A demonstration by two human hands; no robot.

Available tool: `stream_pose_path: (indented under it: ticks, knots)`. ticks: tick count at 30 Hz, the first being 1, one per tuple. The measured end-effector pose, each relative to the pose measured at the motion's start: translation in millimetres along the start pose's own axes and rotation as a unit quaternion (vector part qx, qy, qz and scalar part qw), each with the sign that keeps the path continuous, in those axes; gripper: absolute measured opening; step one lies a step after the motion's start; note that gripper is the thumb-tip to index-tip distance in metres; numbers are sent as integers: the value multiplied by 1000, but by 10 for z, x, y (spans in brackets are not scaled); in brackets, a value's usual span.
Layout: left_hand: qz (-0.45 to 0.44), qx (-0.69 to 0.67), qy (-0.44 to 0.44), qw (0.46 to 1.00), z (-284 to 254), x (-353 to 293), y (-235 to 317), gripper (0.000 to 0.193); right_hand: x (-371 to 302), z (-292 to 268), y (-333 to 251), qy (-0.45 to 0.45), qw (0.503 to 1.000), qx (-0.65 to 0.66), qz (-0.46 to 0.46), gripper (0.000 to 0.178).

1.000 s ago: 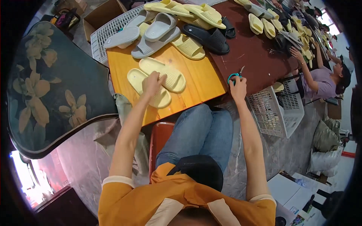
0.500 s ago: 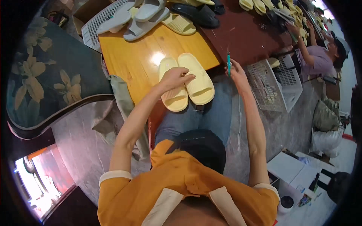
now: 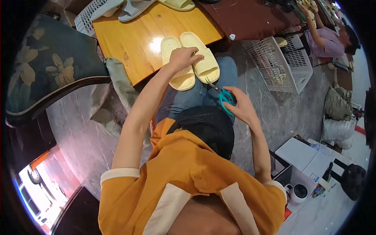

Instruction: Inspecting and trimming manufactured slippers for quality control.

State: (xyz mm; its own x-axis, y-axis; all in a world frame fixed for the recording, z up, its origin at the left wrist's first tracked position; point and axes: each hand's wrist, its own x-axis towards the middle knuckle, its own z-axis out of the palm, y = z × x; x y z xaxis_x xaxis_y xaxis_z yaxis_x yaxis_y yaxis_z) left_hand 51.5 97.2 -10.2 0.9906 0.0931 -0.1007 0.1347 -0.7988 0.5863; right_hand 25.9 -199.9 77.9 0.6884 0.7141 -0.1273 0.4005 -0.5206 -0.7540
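Observation:
A pair of pale yellow slippers lies side by side, toe ends toward me, partly over the near edge of the yellow wooden table (image 3: pixel 129 43). My left hand (image 3: pixel 182 58) grips both at the straps, thumb and fingers reaching from the left slipper (image 3: pixel 182 83) onto the right slipper (image 3: pixel 207 72). In my right hand (image 3: pixel 243 105) is a pair of scissors (image 3: pixel 225 96) with teal handles. Their blades are parted, with the tips at the toe end of the right slipper; whether they touch it I cannot tell.
Grey slippers (image 3: pixel 135 9) and another yellow slipper (image 3: pixel 178 4) lie at the table's far side. A white plastic basket (image 3: pixel 266 64) stands right of my knees, near a person in a purple top (image 3: pixel 331 43). A flowered dark chair (image 3: pixel 55 66) stands left.
My right hand has come down and left, bringing the scissors from beside the table to the right slipper's toe. My left hand still holds the pair. The view has tilted downward.

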Motion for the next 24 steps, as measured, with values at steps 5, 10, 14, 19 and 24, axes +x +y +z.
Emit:
stream_pose_path:
  ticks: [5, 10, 14, 19, 24]
  knots:
    - [-10, -13, -2, 1000, 31, -19, -27, 51, 49, -11, 58, -48, 995, -74, 42, 45]
    - [-2, -27, -3, 1000, -9, -6, 0, 50, 222, 116, 25, -105, 994, -30, 27, 48]
    - [-24, -17, -43, 999, -58, 3, 34, 51, 403, 214, -23, -107, 992, -53, 41, 46]
    - [-22, -16, -41, 999, -62, 3, 39, 52, 625, 289, -4, -150, 987, -48, 24, 48]
    - [12, -48, 0, 999, -20, -8, -20, 52, 563, 199, -139, -202, 976, -4, -83, 43]
